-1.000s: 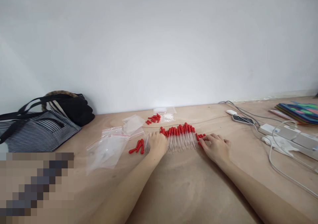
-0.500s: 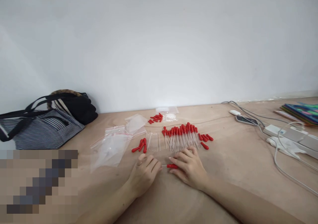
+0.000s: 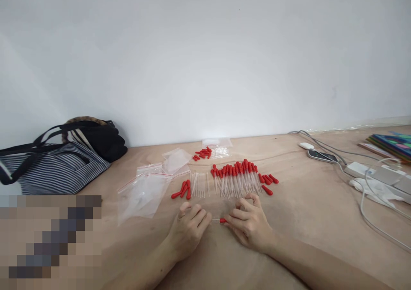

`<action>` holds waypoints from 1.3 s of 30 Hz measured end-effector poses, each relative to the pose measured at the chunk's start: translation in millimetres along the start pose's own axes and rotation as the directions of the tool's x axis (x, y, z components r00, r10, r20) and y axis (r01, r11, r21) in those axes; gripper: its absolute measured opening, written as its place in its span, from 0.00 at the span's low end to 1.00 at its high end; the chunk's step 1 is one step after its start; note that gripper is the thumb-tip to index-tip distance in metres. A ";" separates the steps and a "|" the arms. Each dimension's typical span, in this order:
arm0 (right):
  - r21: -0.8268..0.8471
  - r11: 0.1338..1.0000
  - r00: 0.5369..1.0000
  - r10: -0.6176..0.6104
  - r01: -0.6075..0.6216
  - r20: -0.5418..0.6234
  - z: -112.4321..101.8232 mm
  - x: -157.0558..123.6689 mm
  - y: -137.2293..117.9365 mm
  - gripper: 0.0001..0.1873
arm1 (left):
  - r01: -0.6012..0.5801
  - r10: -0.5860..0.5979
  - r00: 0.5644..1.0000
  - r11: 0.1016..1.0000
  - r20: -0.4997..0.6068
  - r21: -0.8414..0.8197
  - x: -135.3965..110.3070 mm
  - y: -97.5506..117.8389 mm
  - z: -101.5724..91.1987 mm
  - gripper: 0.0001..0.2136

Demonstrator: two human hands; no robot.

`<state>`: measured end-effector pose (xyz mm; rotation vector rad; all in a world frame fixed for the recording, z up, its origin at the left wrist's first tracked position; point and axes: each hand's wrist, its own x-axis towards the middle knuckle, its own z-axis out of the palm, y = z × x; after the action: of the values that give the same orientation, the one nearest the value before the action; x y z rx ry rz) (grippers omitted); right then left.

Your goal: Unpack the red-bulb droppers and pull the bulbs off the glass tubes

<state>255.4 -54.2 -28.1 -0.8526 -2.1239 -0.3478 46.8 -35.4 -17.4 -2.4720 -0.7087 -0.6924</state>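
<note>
Between my hands lies a dropper, its thin clear tube (image 3: 215,220) on the left and its red rubber bulb (image 3: 222,220) on the right. Closed fingers of my left hand (image 3: 189,228) grip the tube, hiding most of it. My right hand (image 3: 250,221) pinches the bulb, of which only the open end shows. Just beyond my hands is a row of droppers (image 3: 236,180) with red bulbs at their far ends. To its left lie several bare tubes (image 3: 199,185) and a few loose red bulbs (image 3: 183,189); more loose bulbs (image 3: 267,179) lie right of the row.
Clear zip bags (image 3: 144,195) spread at left, near a striped bag (image 3: 61,165). Small red bulbs (image 3: 203,153) and a packet of tubes (image 3: 221,150) lie at the back. Right are a phone-like device (image 3: 322,156), power strip (image 3: 383,174), white cable (image 3: 362,204) and colourful folders (image 3: 390,144).
My right hand's fingers have drawn in tighter around the red bulb, covering more of it. The left hand keeps its grip on the tube. The whole view has shifted slightly.
</note>
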 end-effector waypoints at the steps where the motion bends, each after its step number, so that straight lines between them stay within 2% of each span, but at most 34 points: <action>1: 0.003 1.000 1.000 0.004 -0.004 0.001 -0.6 -1.4 1.3 0.04 | 0.005 -0.005 1.000 1.000 0.003 -0.001 -0.6 -1.0 0.0 0.11; 3: 0.006 0.999 0.999 0.040 -0.040 0.002 -3.3 -4.7 5.1 0.05 | 0.045 -0.046 0.999 0.999 -0.015 -0.012 -2.6 -4.1 -0.4 0.13; 7: 0.006 0.980 0.980 0.199 -0.199 -0.017 -12.1 -8.6 13.4 0.07 | 0.246 -0.249 0.968 0.966 -0.029 -0.081 -4.8 -10.7 -5.0 0.15; 10: -0.019 0.957 0.957 0.289 -0.288 0.015 -16.8 -6.8 17.2 0.09 | 0.390 -0.381 0.921 0.904 0.082 -0.178 3.3 -17.0 -11.5 0.12; 12: -0.032 0.938 0.938 0.347 -0.346 0.025 -18.4 -5.3 21.2 0.10 | 0.515 -0.471 0.855 0.822 0.219 -0.244 14.3 -24.5 -15.2 0.11; 14: -0.033 0.905 0.905 0.425 -0.424 0.017 -20.0 -5.0 29.1 0.10 | 0.660 -0.563 0.740 0.712 0.368 -0.238 27.8 -34.6 -15.7 0.11; 16: -0.034 0.855 0.855 0.518 -0.518 0.003 -22.5 -6.4 41.4 0.12 | 0.763 -0.632 0.620 0.623 0.466 -0.170 41.5 -45.1 -11.5 0.10; 17: -0.033 0.821 0.822 0.569 -0.569 -0.007 -24.2 -7.7 48.8 0.13 | 0.788 -0.649 0.579 0.600 0.493 -0.136 47.9 -49.7 -7.6 0.10; 19: -0.021 0.739 0.739 0.673 -0.674 -0.027 -28.6 -10.7 64.2 0.14 | 0.812 -0.659 0.529 0.576 0.534 -0.093 59.2 -56.3 2.6 0.11; 22: 0.003 0.585 0.584 0.810 -0.811 -0.051 -37.4 -14.7 83.3 0.15 | 0.831 -0.665 0.474 0.555 0.577 -0.041 72.7 -59.1 19.2 0.09; 25: -0.022 0.440 0.440 0.895 -0.898 -0.069 -47.3 -14.9 93.7 0.15 | 0.836 -0.687 0.438 0.548 0.580 0.018 83.1 -57.9 31.6 0.05; 27: -0.080 0.389 0.396 0.914 -0.918 -0.089 -53.0 -13.2 97.2 0.15 | 0.834 -0.702 0.422 0.549 0.574 0.058 88.7 -57.8 36.9 0.03; 32: -0.276 0.365 0.399 0.913 -0.889 -0.079 -58.7 -11.5 103.2 0.15 | 0.813 -0.701 0.411 0.571 0.582 0.114 98.3 -60.5 45.3 0.04; 37: -0.341 0.399 0.425 0.905 -0.851 -0.002 -55.6 -18.0 108.1 0.16 | 0.803 -0.700 0.404 0.580 0.589 0.137 101.5 -62.8 47.8 0.05; 39: -0.350 0.400 0.417 0.908 -0.847 0.028 -55.1 -20.2 109.2 0.15 | 0.800 -0.696 0.407 0.584 0.592 0.138 101.2 -63.3 45.8 0.06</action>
<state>370.5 -10.8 -12.7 -2.1486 -1.4631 0.0402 99.7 73.0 25.0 -2.4181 -2.2125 -0.1953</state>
